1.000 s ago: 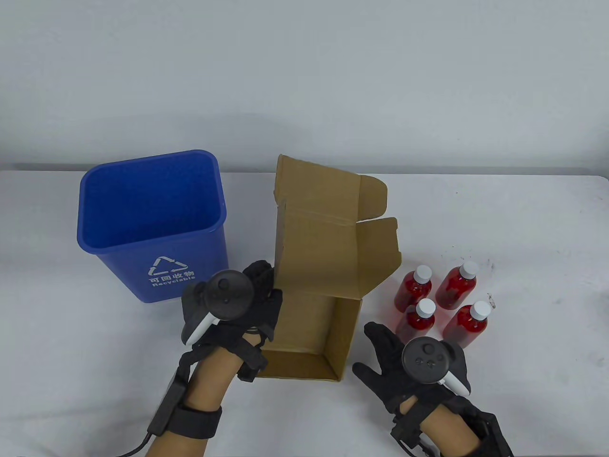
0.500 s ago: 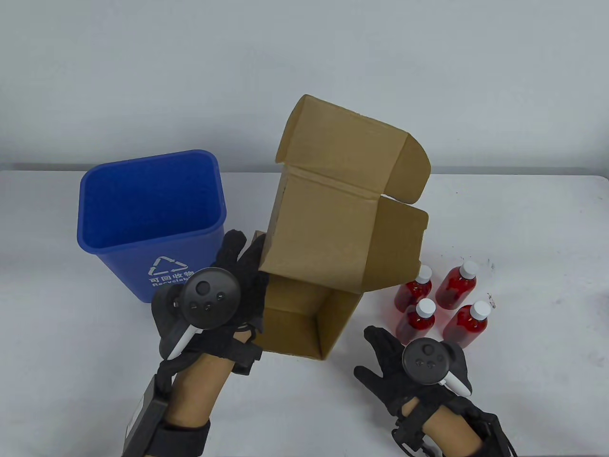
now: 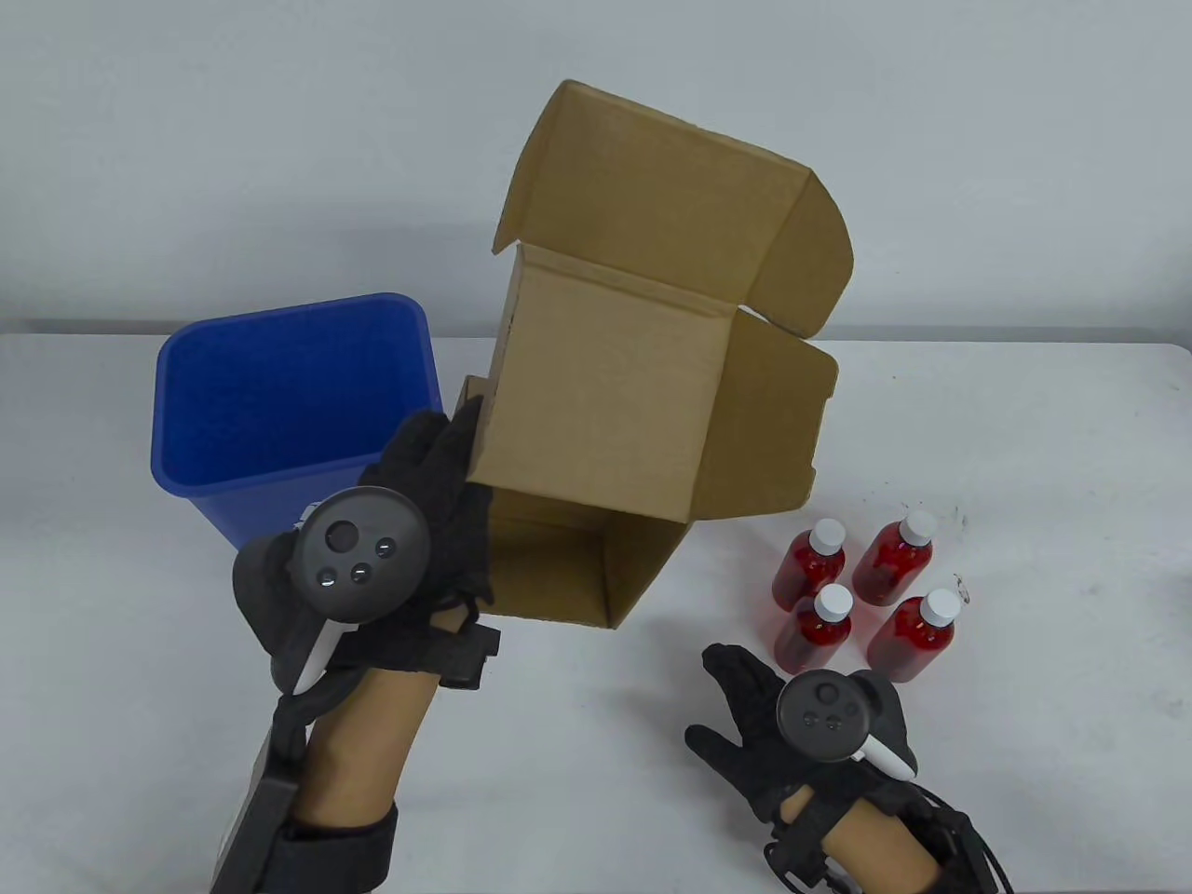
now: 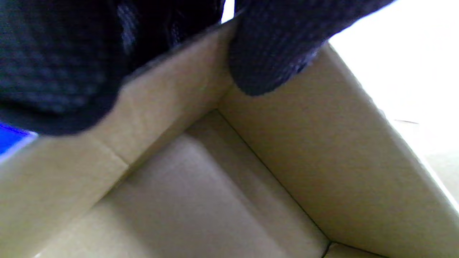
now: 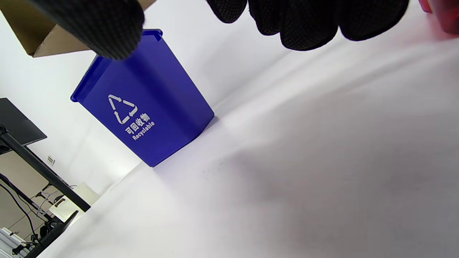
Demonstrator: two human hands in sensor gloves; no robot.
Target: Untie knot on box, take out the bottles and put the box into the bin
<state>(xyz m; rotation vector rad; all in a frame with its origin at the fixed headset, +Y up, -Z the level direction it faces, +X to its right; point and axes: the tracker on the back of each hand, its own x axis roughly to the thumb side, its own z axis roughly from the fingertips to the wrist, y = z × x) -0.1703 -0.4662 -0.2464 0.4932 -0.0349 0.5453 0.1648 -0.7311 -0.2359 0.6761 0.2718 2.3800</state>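
My left hand (image 3: 438, 494) grips the left wall of the open cardboard box (image 3: 633, 372) and holds it in the air, lid flaps hanging open. In the left wrist view the thumb (image 4: 272, 53) lies inside the empty box (image 4: 222, 186) and the other fingers outside. The blue recycling bin (image 3: 289, 410) stands to the left of the box, just behind my left hand. Several red bottles (image 3: 861, 596) with white caps stand on the table at the right. My right hand (image 3: 745, 708) rests flat on the table, fingers spread, just in front of the bottles.
A white table (image 3: 1024, 447) carries everything, with a plain wall behind. The right wrist view shows the bin (image 5: 143, 107), a corner of the lifted box (image 5: 39, 43) above it, and a dark desk frame (image 5: 36, 168) beyond the table's left edge.
My left hand has lifted the box off the table and carried it up and leftward toward the bin. The right hand stayed on the table by the bottles.
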